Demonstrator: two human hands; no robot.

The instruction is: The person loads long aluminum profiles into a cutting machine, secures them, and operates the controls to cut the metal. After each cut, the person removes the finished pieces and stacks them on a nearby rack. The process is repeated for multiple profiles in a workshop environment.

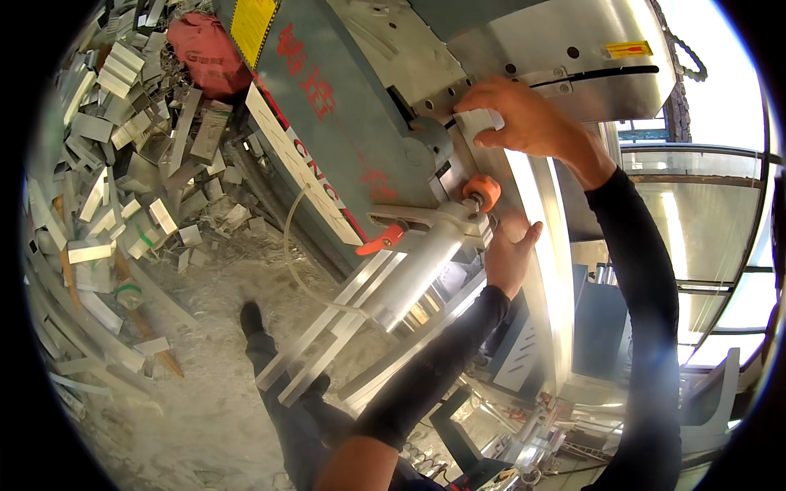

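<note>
A long silvery aluminium profile runs from the saw machine's head down toward the lower right. My right hand is curled over its upper end, thumb on the near side and fingers beyond. Lower down, my left hand grips the profile's side, thumb raised; its other fingers are partly hidden. Just above the left hand is an orange round clamp pad at the tip of a metal clamp cylinder. An orange lever sits beside that cylinder.
A grey-green machine housing with red marks stands left of my hands, a steel guard above them. Metal offcuts and a red sack pile up at the left. Parallel metal bars jut out over the dusty floor.
</note>
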